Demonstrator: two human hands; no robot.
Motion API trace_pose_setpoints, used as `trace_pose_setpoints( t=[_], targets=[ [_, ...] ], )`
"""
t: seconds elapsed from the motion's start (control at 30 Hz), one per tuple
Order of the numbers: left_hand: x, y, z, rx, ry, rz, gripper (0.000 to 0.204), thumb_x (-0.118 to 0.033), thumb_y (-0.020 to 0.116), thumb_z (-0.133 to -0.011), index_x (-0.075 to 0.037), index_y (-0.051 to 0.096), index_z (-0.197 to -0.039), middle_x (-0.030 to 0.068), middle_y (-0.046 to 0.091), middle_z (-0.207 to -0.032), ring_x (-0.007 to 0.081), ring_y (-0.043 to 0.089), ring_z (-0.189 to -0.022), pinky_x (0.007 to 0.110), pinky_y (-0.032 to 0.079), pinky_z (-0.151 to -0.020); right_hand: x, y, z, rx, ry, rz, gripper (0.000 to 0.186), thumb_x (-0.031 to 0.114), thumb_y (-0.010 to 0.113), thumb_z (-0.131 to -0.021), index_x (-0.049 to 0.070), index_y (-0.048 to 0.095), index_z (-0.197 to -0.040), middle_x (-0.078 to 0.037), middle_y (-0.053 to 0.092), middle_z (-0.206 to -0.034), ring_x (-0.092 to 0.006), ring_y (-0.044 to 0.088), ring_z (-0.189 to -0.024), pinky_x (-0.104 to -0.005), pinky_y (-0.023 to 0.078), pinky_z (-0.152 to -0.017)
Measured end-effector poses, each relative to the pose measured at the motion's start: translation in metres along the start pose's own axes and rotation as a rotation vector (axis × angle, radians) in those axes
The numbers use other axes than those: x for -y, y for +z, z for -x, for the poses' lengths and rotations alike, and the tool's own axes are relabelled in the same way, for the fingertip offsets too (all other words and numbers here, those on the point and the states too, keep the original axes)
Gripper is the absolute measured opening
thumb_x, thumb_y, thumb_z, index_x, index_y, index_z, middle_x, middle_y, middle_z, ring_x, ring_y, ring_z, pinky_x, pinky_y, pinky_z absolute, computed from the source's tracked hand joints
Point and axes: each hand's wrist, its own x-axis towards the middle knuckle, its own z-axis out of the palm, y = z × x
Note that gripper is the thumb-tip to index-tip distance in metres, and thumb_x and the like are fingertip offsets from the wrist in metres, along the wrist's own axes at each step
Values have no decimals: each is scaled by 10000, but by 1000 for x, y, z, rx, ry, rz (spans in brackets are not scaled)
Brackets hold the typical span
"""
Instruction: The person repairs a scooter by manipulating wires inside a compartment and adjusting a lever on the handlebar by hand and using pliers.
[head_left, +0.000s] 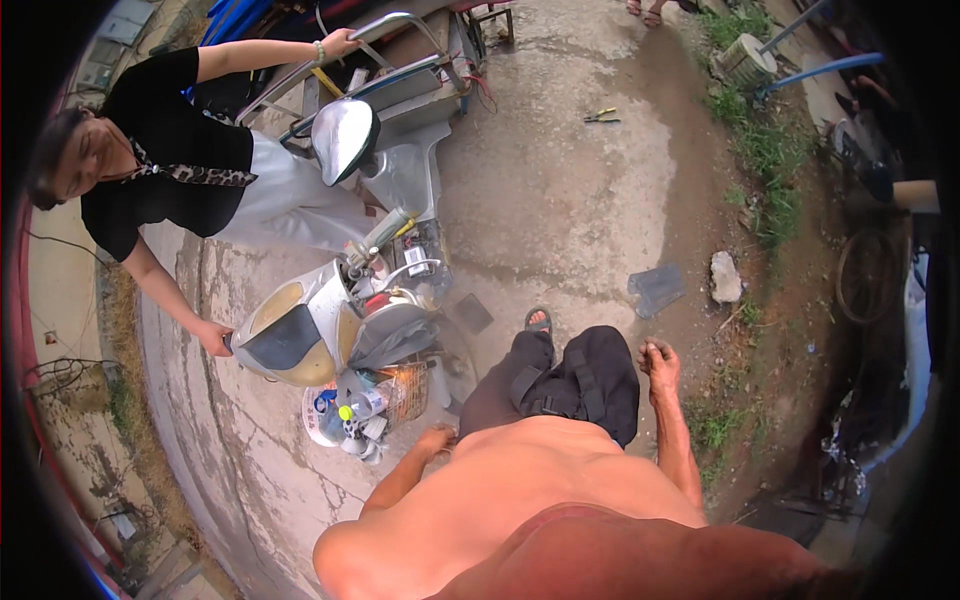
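My right hand hangs beside my dark trousers, its fingers loosely curled, and nothing shows in them. On the other side, my left hand is low by my hip, near the front basket of a cream and grey scooter-like vehicle. The left fingers are mostly hidden. Bottles, one a clear bottle with a yellow-green cap, are crowded by that basket. A person in a black top grips the vehicle's handlebar with one hand and a metal rail with the other.
Pliers with yellow handles lie on the concrete ahead. Farther right are a flat grey piece, a pale stone and a grassy strip. A round mirror sticks up from the vehicle. Another person's feet show at the top.
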Motion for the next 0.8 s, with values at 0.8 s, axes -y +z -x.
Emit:
trace_pose_setpoints(
  t=[0.8],
  targets=[
    [-471,252,-36,-215,-454,445,296,-274,666,-932,-51,641,-1125,53,677,-869,181,651,-763,317,511,-632,218,152,-874,530,-76,958,367,300,605,-847,61,704,-1107,-178,718,-1027,-329,682,-975,-391,522,-869]
  ],
)
